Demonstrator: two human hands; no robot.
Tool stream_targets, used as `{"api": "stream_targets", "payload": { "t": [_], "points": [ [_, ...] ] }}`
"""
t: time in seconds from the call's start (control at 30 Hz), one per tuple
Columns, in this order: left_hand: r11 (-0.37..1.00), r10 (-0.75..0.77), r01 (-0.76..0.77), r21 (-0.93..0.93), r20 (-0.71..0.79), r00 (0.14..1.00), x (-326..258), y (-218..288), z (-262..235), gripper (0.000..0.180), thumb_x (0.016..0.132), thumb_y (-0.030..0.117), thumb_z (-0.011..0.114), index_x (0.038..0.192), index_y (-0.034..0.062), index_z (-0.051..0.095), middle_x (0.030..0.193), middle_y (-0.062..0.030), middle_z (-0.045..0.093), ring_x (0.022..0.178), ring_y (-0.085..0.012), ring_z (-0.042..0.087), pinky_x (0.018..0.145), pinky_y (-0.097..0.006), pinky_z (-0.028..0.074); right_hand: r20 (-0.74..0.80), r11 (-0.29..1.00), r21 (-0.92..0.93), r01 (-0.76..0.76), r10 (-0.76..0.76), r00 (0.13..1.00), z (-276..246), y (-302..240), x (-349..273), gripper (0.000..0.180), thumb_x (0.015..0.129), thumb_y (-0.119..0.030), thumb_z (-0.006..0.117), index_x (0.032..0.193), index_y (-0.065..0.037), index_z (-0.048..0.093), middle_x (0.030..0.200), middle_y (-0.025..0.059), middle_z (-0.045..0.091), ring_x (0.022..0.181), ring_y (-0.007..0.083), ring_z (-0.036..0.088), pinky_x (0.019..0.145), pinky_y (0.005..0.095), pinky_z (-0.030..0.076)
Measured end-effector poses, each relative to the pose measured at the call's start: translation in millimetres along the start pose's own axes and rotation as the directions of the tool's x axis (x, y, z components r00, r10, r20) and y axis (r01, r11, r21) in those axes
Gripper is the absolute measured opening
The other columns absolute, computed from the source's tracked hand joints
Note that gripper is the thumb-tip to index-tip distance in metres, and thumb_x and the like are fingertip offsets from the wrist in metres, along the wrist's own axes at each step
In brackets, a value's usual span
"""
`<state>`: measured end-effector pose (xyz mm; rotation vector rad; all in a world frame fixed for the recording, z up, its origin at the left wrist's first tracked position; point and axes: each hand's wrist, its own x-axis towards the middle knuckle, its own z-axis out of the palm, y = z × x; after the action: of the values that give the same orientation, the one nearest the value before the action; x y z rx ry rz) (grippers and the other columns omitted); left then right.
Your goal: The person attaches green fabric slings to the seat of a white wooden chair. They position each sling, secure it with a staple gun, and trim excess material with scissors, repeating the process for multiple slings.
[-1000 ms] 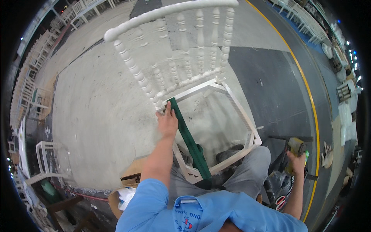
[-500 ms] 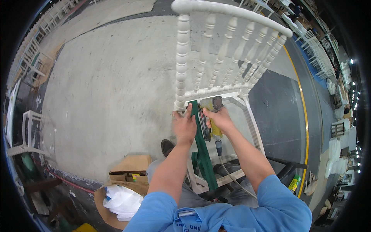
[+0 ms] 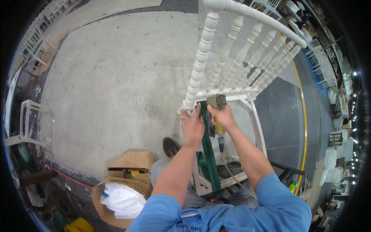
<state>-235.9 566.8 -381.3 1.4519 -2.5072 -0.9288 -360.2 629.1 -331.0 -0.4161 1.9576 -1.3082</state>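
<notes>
The green strap runs from the back rail of a white chair frame down across the open seat toward the person's lap, lying taut along the left part of the seat opening. In the head view, the chair stands on a grey concrete floor with its row of turned spindles rising away from the person and its seat rails bare, with no panel in them.

The left hand lies flat with its fingers pressed on the top end of the strap and on the back seat rail, just beside the foot of the leftmost spindle; it presses rather than grips.

The right hand is closed around a yellow pneumatic stapler, whose dark head sits against the rail at the strap's upper end, touching or nearly touching it. A thin hose hangs from the tool's lower end down past the seat frame.

Lower left, a cardboard box stands on the floor near a round carton holding a white bag. More white chair frames stand at the far left edge.
</notes>
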Motion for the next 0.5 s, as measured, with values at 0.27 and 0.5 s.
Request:
{"api": "stream_targets", "payload": {
  "t": [0.27, 0.5],
  "points": [
    [1.000, 0.003, -0.003, -0.012, -0.021, 1.000, -0.1, 1.1, -0.9, 0.061, 0.098, 0.031, 0.065, 0.153, 0.0477, 0.046, 0.155, -0.0319, 0.033, 0.115, -0.0460, 0.061, 0.097, -0.047, 0.054, -0.029, 0.999, -0.020, -0.034, 0.033, 0.999, 1.6, 2.0, 1.7, 0.030, 0.093, -0.028, 0.080, 0.094, -0.001, 0.068, 0.074, 0.0037, 0.068, 0.050, 0.0107, 0.059, 0.043, 0.0273, 0.047],
    [0.999, -0.001, 0.002, -0.032, 0.034, 0.999, 0.0, 0.0, -1.1, 0.061, 0.098, 0.027, 0.063, 0.155, 0.0443, 0.044, 0.155, -0.0315, 0.030, 0.114, -0.0457, 0.060, 0.092, -0.048, 0.056, -0.014, 0.999, -0.034, -0.004, 0.004, 1.000, 5.6, 3.9, 1.3, 0.030, 0.092, -0.027, 0.080, 0.094, 0.000, 0.068, 0.074, 0.0037, 0.068, 0.049, 0.0102, 0.058, 0.043, 0.0271, 0.048]
  ]
}}
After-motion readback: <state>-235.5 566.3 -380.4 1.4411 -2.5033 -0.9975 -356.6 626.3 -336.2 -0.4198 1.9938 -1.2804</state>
